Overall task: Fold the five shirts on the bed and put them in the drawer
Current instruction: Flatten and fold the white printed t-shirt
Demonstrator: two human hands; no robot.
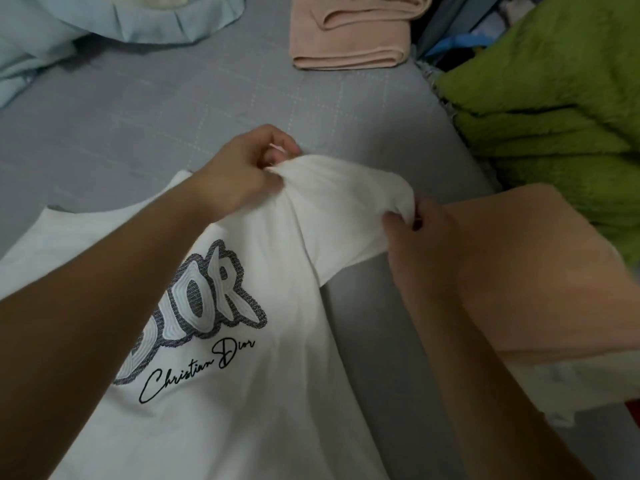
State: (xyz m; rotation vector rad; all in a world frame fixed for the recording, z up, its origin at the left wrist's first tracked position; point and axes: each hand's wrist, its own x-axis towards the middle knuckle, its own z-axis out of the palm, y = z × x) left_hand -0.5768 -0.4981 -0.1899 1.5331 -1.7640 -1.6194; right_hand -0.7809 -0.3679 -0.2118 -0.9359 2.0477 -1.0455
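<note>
Head view is showing a grey bed (145, 109) with laundry spread across it. At the far left corner of the bed, a pale blue pillow (104, 19) is lying. At the near left, a white printed shirt (277, 358) is lying front-up, its dark logo facing the camera, and is covering most of the near edge of the bed. The left hand (239, 168) is reaching across the shirt and pinching the gathered fabric of its right sleeve (346, 209) between curled fingers and thumb. The right hand (415, 244) is pinching the same sleeve lower down, near its hem, so the sleeve is being held raised off the bed between both hands. Along the far edge, a folded pink garment (349, 46) is resting. At the right edge, a peach cloth (519, 265) is lying over white fabric, with a green fleece blanket (554, 98) beyond it.

The shirt is looking light, soft and limp; it is likely sagging wherever it is unsupported and wrinkling easily. Holding at seams and hems, as here, is probably giving the most control for folding the sleeve inward.
</note>
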